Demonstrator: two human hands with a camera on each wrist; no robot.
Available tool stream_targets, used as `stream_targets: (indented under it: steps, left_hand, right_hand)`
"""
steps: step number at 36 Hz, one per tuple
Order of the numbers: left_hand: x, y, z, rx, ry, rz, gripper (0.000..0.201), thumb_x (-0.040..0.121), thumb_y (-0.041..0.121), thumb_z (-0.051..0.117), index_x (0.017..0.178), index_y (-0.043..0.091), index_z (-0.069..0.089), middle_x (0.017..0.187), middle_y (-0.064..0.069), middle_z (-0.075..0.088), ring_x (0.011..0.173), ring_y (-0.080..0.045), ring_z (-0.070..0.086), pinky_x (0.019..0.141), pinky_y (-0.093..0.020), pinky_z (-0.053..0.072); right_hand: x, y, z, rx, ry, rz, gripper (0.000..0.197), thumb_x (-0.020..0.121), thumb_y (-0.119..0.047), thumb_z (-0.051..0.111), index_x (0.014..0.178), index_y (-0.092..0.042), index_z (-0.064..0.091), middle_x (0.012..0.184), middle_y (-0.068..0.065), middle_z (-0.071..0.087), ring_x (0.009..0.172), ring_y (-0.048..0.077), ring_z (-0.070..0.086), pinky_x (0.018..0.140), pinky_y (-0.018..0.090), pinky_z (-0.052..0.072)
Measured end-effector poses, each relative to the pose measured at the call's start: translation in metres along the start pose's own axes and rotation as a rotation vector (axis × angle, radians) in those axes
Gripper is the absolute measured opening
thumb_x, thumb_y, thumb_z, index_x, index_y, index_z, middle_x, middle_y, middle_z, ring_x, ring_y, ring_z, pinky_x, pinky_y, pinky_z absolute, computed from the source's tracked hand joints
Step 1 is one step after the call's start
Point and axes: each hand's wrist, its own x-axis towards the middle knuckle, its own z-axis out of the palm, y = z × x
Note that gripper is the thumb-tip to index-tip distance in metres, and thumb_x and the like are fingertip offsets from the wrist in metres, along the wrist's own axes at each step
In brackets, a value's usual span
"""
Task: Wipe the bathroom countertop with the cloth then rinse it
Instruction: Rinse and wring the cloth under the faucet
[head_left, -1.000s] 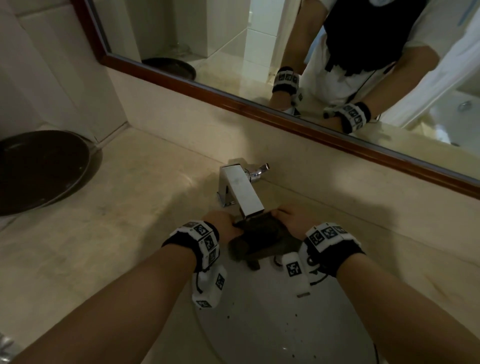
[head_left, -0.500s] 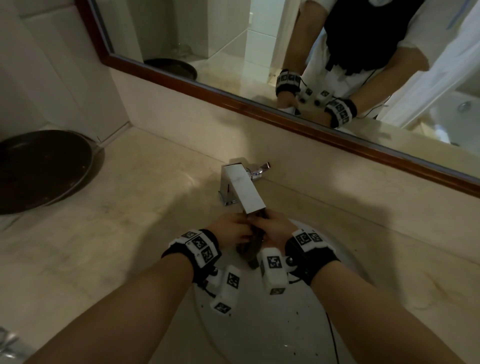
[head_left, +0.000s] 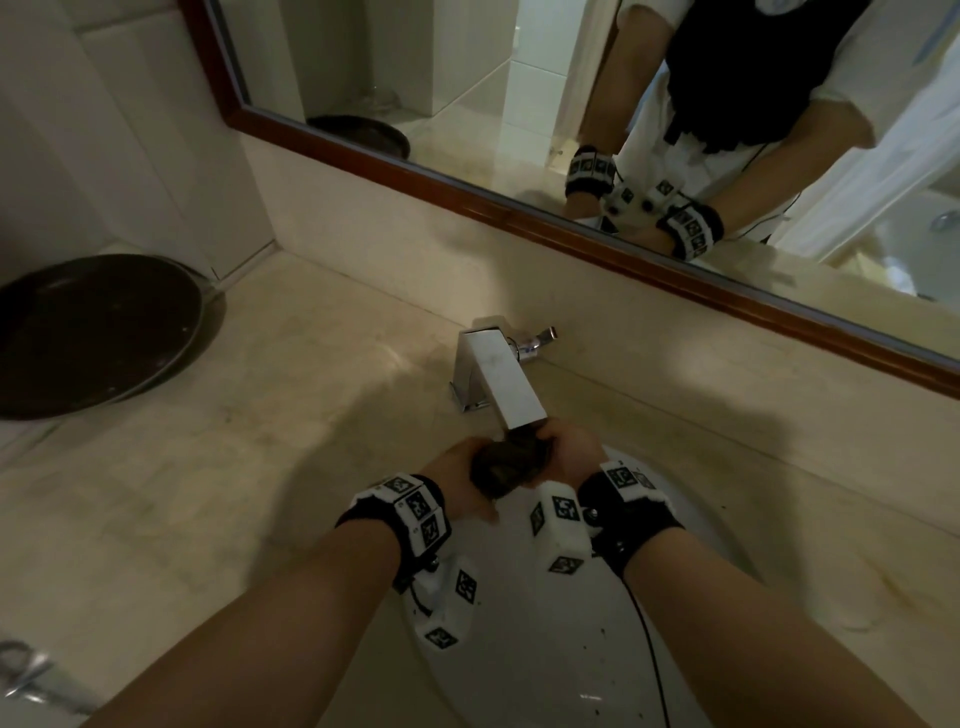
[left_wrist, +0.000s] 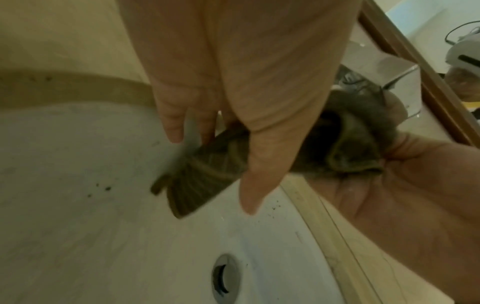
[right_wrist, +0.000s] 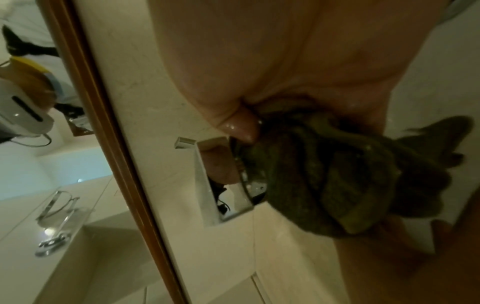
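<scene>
Bunched cloth (head_left: 506, 462) between both hands' fingers (left_wrist: 249, 181), under faucet (head_left: 501, 379).

Head view looks down over sink (head_left: 701, 530); both wrist views close-up, sharing cloth (left_wrist: 345, 148) with it.

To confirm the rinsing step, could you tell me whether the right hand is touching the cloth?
Touching. The right wrist view shows the right hand with its thumb pressed into the bunched dark cloth beside the faucet.
</scene>
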Motion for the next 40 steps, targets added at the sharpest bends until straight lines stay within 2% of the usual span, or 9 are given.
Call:
stream_targets:
  steps: [3, 5, 10, 16, 19, 23, 30, 36, 40]
  left_hand:
    - [0.000, 0.005, 0.002, 0.097, 0.057, -0.006, 0.061, 0.082, 0.031, 0.071, 0.135, 0.017, 0.045, 0.130, -0.004, 0.055, 0.120, -0.026, 0.054, 0.100, -0.036, 0.045]
    - [0.000, 0.010, 0.000, 0.161, 0.072, -0.013, 0.046, 0.091, 0.036, 0.057, 0.131, 0.014, 0.048, 0.129, -0.008, 0.056, 0.117, -0.028, 0.054, 0.098, -0.033, 0.044]
    - [-0.003, 0.019, -0.004, 0.025, 0.143, 0.045, 0.026, 0.094, 0.026, 0.052, 0.113, 0.009, 0.050, 0.114, -0.014, 0.063, 0.101, -0.030, 0.062, 0.089, -0.037, 0.050]
    - [-0.005, 0.029, -0.005, -0.153, 0.227, 0.161, 0.053, 0.083, 0.013, 0.064, 0.131, 0.015, 0.043, 0.121, -0.006, 0.058, 0.110, -0.025, 0.058, 0.095, -0.041, 0.049]
    - [-0.006, 0.037, -0.007, -0.181, 0.232, 0.195, 0.052, 0.082, 0.012, 0.065, 0.130, 0.014, 0.044, 0.122, -0.006, 0.058, 0.111, -0.023, 0.056, 0.097, -0.039, 0.046]
    - [-0.006, 0.041, -0.009, -0.297, 0.208, 0.188, 0.049, 0.077, -0.003, 0.061, 0.123, 0.010, 0.052, 0.117, -0.008, 0.062, 0.112, -0.025, 0.058, 0.095, -0.042, 0.048]
    - [-0.006, 0.029, -0.018, -0.512, 0.182, 0.142, 0.078, 0.065, -0.003, 0.058, 0.132, 0.031, 0.039, 0.122, -0.007, 0.058, 0.113, -0.028, 0.057, 0.091, -0.054, 0.052]
    - [-0.014, 0.020, -0.025, -0.361, 0.104, 0.144, 0.057, 0.068, 0.004, 0.076, 0.119, 0.019, 0.055, 0.117, -0.003, 0.064, 0.112, -0.021, 0.059, 0.099, -0.043, 0.048]
    - [-0.018, 0.019, -0.019, -0.536, -0.004, 0.049, 0.029, 0.074, 0.015, 0.075, 0.095, 0.015, 0.055, 0.102, -0.010, 0.064, 0.100, -0.028, 0.063, 0.099, -0.047, 0.049]
  right_hand:
    - [0.003, -0.001, 0.000, -0.023, 0.023, 0.002, 0.041, 0.096, -0.004, 0.027, 0.133, 0.008, 0.042, 0.094, 0.021, 0.056, 0.077, 0.032, 0.054, 0.081, 0.046, 0.045]
    - [0.003, -0.001, 0.000, -0.111, 0.016, -0.023, 0.039, 0.094, 0.000, 0.033, 0.130, 0.010, 0.047, 0.114, 0.023, 0.057, 0.099, 0.039, 0.057, 0.101, 0.049, 0.042]
    - [0.014, 0.001, -0.009, -0.255, 0.127, 0.014, 0.026, 0.092, -0.001, 0.045, 0.115, 0.004, 0.057, 0.091, 0.017, 0.064, 0.075, 0.029, 0.062, 0.061, 0.036, 0.056]
    - [0.022, 0.005, -0.017, -1.123, 0.129, -0.033, 0.045, 0.086, -0.015, 0.059, 0.128, -0.004, 0.046, 0.126, 0.016, 0.053, 0.113, 0.030, 0.054, 0.085, 0.032, 0.045]
    - [0.019, 0.007, -0.019, -1.139, -0.036, -0.172, 0.084, 0.079, -0.009, 0.067, 0.148, -0.018, 0.021, 0.142, 0.011, 0.042, 0.124, 0.029, 0.047, 0.095, 0.036, 0.044]
    - [0.019, 0.013, -0.011, -1.162, -0.201, -0.194, 0.072, 0.077, -0.008, 0.071, 0.139, -0.015, 0.034, 0.129, 0.012, 0.052, 0.117, 0.032, 0.052, 0.098, 0.042, 0.046]
    - [0.026, 0.026, -0.011, -1.130, -0.046, -0.220, 0.035, 0.083, -0.035, 0.068, 0.112, -0.017, 0.062, 0.110, 0.007, 0.065, 0.096, 0.025, 0.059, 0.085, 0.034, 0.046]
    - [0.038, 0.025, -0.015, -0.989, 0.085, -0.230, 0.032, 0.085, -0.025, 0.064, 0.113, -0.014, 0.053, 0.101, 0.009, 0.064, 0.085, 0.021, 0.056, 0.076, 0.032, 0.043]
    - [0.044, 0.023, -0.016, -0.798, 0.156, -0.208, 0.028, 0.084, -0.019, 0.065, 0.104, -0.011, 0.047, 0.091, 0.010, 0.062, 0.071, 0.022, 0.062, 0.058, 0.031, 0.054]
